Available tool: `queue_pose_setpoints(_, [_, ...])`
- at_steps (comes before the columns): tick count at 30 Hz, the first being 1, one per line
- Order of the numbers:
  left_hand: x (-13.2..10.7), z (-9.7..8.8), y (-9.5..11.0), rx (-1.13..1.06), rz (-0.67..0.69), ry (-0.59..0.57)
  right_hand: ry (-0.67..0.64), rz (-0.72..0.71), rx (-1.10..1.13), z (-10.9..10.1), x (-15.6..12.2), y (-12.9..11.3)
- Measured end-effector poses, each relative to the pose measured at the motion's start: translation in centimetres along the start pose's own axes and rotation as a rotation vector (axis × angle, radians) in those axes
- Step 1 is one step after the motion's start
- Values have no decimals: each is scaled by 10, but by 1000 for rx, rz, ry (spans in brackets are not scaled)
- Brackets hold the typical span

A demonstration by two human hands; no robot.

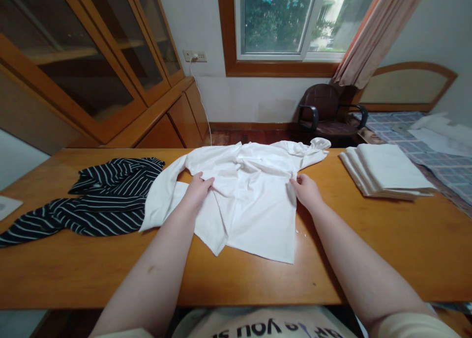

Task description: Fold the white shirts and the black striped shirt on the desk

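A white shirt (250,195) lies spread and rumpled on the wooden table (368,239) in front of me. My left hand (197,190) rests on the shirt's left part, fingers curled and pinching a fold of cloth. At the shirt's right edge, my right hand (306,189) pinches the fabric between thumb and fingers. Both forearms reach in from the near edge of the table.
A dark striped garment (103,200) lies crumpled at the table's left. A stack of folded white cloths (387,173) sits at the right. A dark armchair (328,113) and a bed (435,146) stand beyond the table, a wooden cabinet (92,77) at the left wall.
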State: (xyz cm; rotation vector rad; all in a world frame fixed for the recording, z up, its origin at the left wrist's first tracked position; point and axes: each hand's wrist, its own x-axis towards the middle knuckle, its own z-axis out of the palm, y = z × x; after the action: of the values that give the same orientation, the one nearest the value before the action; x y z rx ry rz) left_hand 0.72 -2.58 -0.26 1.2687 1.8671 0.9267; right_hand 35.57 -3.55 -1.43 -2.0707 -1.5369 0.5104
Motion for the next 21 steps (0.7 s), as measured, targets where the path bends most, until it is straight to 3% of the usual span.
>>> queue_pose_setpoints(4, [-4, 6, 10, -496, -152, 78, 23, 27, 123, 2, 2, 4])
queue_pose_setpoints(7, [-13, 3, 18, -580, -198, -88, 49, 52, 189, 1, 4, 6])
queue_pose_setpoints(9, [-18, -1, 19, -542, -220, -238, 78, 76, 209, 1, 5, 6])
queue_pose_setpoints(11, [-19, -6, 17, -496, -210, -308, 102, 103, 214, 0, 5, 6])
queue_pose_setpoints(17, [-9, -20, 9, -449, -142, -196, 65, 153, 210, -4, 7, 7])
queue_pose_setpoints(21, [3, -35, 4, -275, -62, -28, 66, 151, 60, -11, 11, 8])
